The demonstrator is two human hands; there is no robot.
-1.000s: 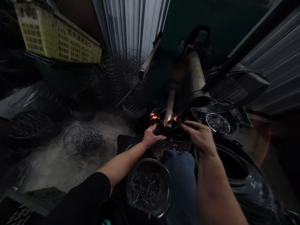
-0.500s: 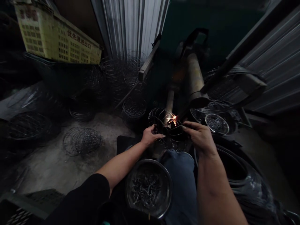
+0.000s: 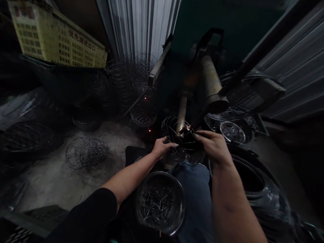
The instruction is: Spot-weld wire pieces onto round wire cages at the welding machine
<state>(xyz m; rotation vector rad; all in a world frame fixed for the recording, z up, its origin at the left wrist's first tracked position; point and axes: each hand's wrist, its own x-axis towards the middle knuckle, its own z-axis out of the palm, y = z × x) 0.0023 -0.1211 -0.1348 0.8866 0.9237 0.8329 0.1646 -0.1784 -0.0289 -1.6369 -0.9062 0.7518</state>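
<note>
We are holding a round dark wire-frame basket point(image 3: 181, 136) up over our lap, against the tip of the dark welding arm point(image 3: 202, 116) — left hand point(image 3: 162, 148) is pinching the near-left rim wires, fingers curled shut on them; right hand point(image 3: 215, 145) is closing on the right rim, thumb and forefinger pinching wire near the contact point. To do this well, we judge it needs both hands keeping the crossing wires pressed firmly together at the electrode, fingers kept just off the joint, and the frame turned only a little between spots. The basket is lying tilted — its open mouth seems to be facing away and up-left, its axis running roughly from our lap toward the brass-coloured cylinder point(image 3: 211, 81); hard to tell exactly in the dark. A round metal bowl of short wire pieces point(image 3: 160, 202) is sitting below, between our forearms. More wire baskets point(image 3: 86, 152) are lying on the concrete floor point(image 3: 58, 175) on the left.
</note>
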